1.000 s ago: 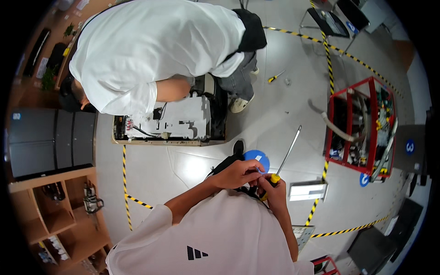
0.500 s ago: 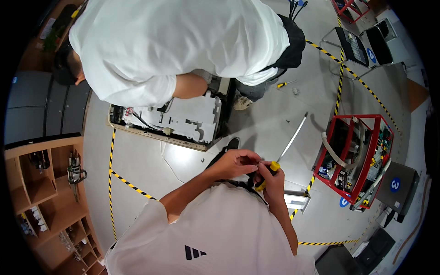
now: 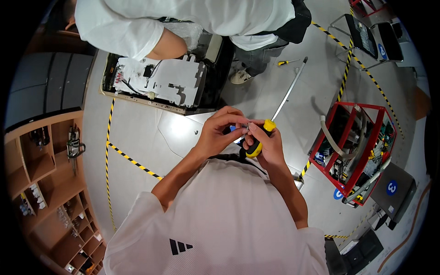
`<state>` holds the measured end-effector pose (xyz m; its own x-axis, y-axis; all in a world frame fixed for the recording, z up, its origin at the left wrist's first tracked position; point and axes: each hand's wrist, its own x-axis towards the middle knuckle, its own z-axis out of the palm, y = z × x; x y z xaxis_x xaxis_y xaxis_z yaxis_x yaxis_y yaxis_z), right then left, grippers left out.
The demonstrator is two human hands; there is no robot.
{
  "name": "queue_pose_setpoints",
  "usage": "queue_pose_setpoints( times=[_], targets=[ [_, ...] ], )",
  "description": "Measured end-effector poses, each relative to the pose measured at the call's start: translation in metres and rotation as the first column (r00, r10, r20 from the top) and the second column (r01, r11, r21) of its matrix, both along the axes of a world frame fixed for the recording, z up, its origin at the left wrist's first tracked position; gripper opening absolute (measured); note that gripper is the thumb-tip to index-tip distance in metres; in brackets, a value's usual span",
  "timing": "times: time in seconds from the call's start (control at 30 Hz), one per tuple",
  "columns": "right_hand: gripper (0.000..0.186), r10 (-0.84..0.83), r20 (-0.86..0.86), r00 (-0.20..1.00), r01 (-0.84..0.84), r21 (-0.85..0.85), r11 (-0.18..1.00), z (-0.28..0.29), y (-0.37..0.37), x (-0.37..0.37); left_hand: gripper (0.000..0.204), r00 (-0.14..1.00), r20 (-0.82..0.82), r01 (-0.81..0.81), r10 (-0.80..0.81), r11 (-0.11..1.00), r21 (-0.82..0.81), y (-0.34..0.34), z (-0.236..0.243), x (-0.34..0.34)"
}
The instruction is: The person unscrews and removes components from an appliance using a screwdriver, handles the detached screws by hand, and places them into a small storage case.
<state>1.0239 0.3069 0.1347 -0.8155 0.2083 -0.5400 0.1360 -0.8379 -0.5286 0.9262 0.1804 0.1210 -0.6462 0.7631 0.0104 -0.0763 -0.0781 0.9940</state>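
My right hand (image 3: 269,144) is closed around the yellow and black handle of a long screwdriver (image 3: 289,93). Its bright shaft points away to the upper right. My left hand (image 3: 221,130) meets it in front of my chest, thumb and fingers pinched together. Between the fingertips of both hands is a small greyish piece (image 3: 246,128), too small to name. Ahead, an opened appliance (image 3: 167,80) lies on the floor, showing a pale inner plate and several wires. A person in a white shirt (image 3: 183,18) bends over it, one forearm reaching down; that person's hands are hidden.
On the right stands a red tool carrier (image 3: 327,170) filled with tools, beside a dark chair (image 3: 392,183). A smaller screwdriver (image 3: 286,63) lies on the floor near the person's shoe. Wooden shelving (image 3: 55,183) lines the left. Yellow-black tape (image 3: 133,160) marks the floor.
The view has shifted, and both my hands appear higher, held close together. The screwdriver stays in my right hand. The small piece between the fingertips now shows more plainly.
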Motion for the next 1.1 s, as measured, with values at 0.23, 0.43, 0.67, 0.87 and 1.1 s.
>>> queue_pose_setpoints(
  times=[0.23, 0.43, 0.67, 0.87, 1.1],
  targets=[
    [0.019, 0.056, -0.017, 0.998, -0.056, -0.040, 0.998, -0.007, 0.012, 0.021, 0.014, 0.985, 0.129, -0.112, 0.116, 0.993, -0.038, 0.017, 0.008, 0.027],
    [0.019, 0.051, -0.015, 0.999, -0.050, 0.026, 0.998, -0.004, 0.030, 0.040, 0.014, 0.509, 0.859, -0.256, 0.055, 0.963, 0.090, 0.021, 0.006, 0.032],
    [0.017, 0.054, 0.014, 0.998, -0.055, 0.122, 0.991, -0.017, 0.047, 0.067, 0.012, 0.307, 0.952, -0.366, -0.019, 0.920, 0.136, 0.039, 0.006, 0.043],
    [0.017, 0.113, 0.026, 0.993, -0.115, 0.234, 0.965, -0.023, 0.060, 0.084, 0.013, 0.265, 0.962, -0.370, -0.068, 0.914, 0.167, 0.054, -0.001, 0.053],
    [0.018, 0.178, 0.068, 0.982, -0.191, 0.327, 0.926, -0.027, 0.075, 0.095, 0.009, 0.289, 0.951, -0.360, -0.109, 0.908, 0.214, 0.066, -0.005, 0.059]
  ],
)
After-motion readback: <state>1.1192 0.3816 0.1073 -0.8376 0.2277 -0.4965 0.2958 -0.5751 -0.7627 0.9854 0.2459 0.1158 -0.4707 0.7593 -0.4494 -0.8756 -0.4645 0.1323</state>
